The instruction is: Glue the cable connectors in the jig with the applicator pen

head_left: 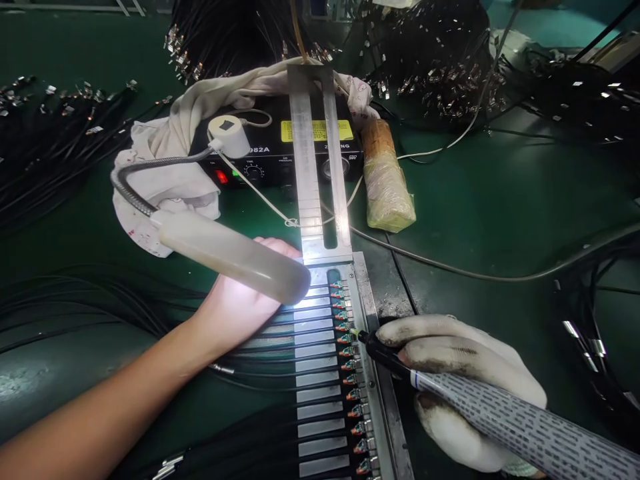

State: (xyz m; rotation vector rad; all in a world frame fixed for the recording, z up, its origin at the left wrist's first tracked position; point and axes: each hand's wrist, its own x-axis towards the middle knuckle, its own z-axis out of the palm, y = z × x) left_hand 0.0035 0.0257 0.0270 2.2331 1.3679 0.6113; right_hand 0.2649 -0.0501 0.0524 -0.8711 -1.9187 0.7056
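Pen-like tool [480, 399] within closed right grip [477, 360]

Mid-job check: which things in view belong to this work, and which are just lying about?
Apparently in use:
pen-like tool, in the gloved right hand
connectors, by the tool's tip
metal fixture under them
lit lamp, partly hiding the left hand
black control box (probably)

Apparently lying about:
white cloth
wrapped block
loose cables at right (perhaps stock)
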